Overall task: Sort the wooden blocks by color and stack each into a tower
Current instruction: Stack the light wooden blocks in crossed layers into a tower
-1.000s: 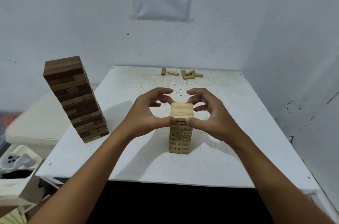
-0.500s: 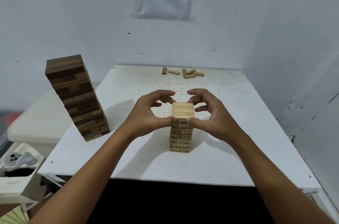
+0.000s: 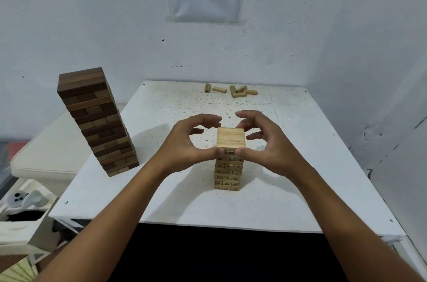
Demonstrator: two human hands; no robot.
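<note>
The tall tower of dark brown wooden blocks (image 3: 97,120) stands at the left side of the white speckled table (image 3: 288,200). It looks done, though a few paler brown blocks sit among the dark ones.

The short tower of light yellow wooden blocks with black numbers on them (image 3: 228,161) stands near the middle of the table, close to the front. Both hands are at its top layer. The left hand (image 3: 184,143) has its thumb pressed on the front left edge of the top, and its fingers curl over toward the back. The right hand (image 3: 268,145) does the same on the other side, thumb on the front right edge, fingers curled behind. So both hands are clamped on the top of the light tower, and I think they are squeezing the top blocks straight. It is hard to see if the far fingertips really touch the wood.

6 loose light wooden blocks (image 3: 233,91) lie in a little bunch at the back of the table, well apart from the hands. They are not yet stacked.

So 1 tower seems finished. The light tower is only partly built. What is left, I think, is to fetch those 6 blocks and lay them on top, 3 to a layer, for 2 more layers.
</note>
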